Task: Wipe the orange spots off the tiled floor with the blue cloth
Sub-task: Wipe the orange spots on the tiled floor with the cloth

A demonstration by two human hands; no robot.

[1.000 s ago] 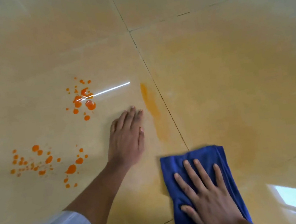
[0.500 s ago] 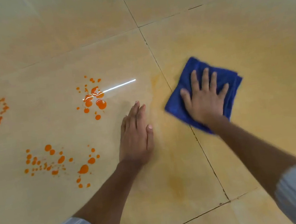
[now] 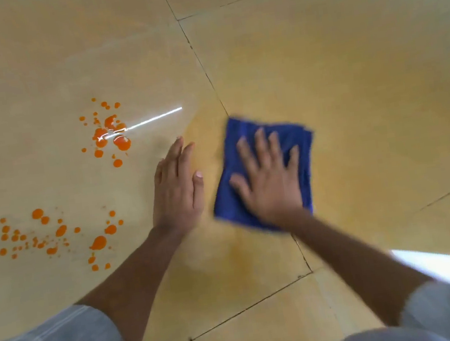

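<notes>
Your right hand (image 3: 270, 184) lies flat on the blue cloth (image 3: 294, 144), fingers (image 3: 260, 142) spread wide and pressing it to the floor (image 3: 363, 80) rather than gripping it. The cloth is folded and sits just right of a grout line (image 3: 205, 70). Your left hand (image 3: 176, 188) rests palm down just left of the cloth, fingers straight and together, holding nothing. Two clusters of orange spots (image 3: 110, 134) lie left of that hand, untouched, and a faint orange smear (image 3: 237, 254) shows below the cloth.
</notes>
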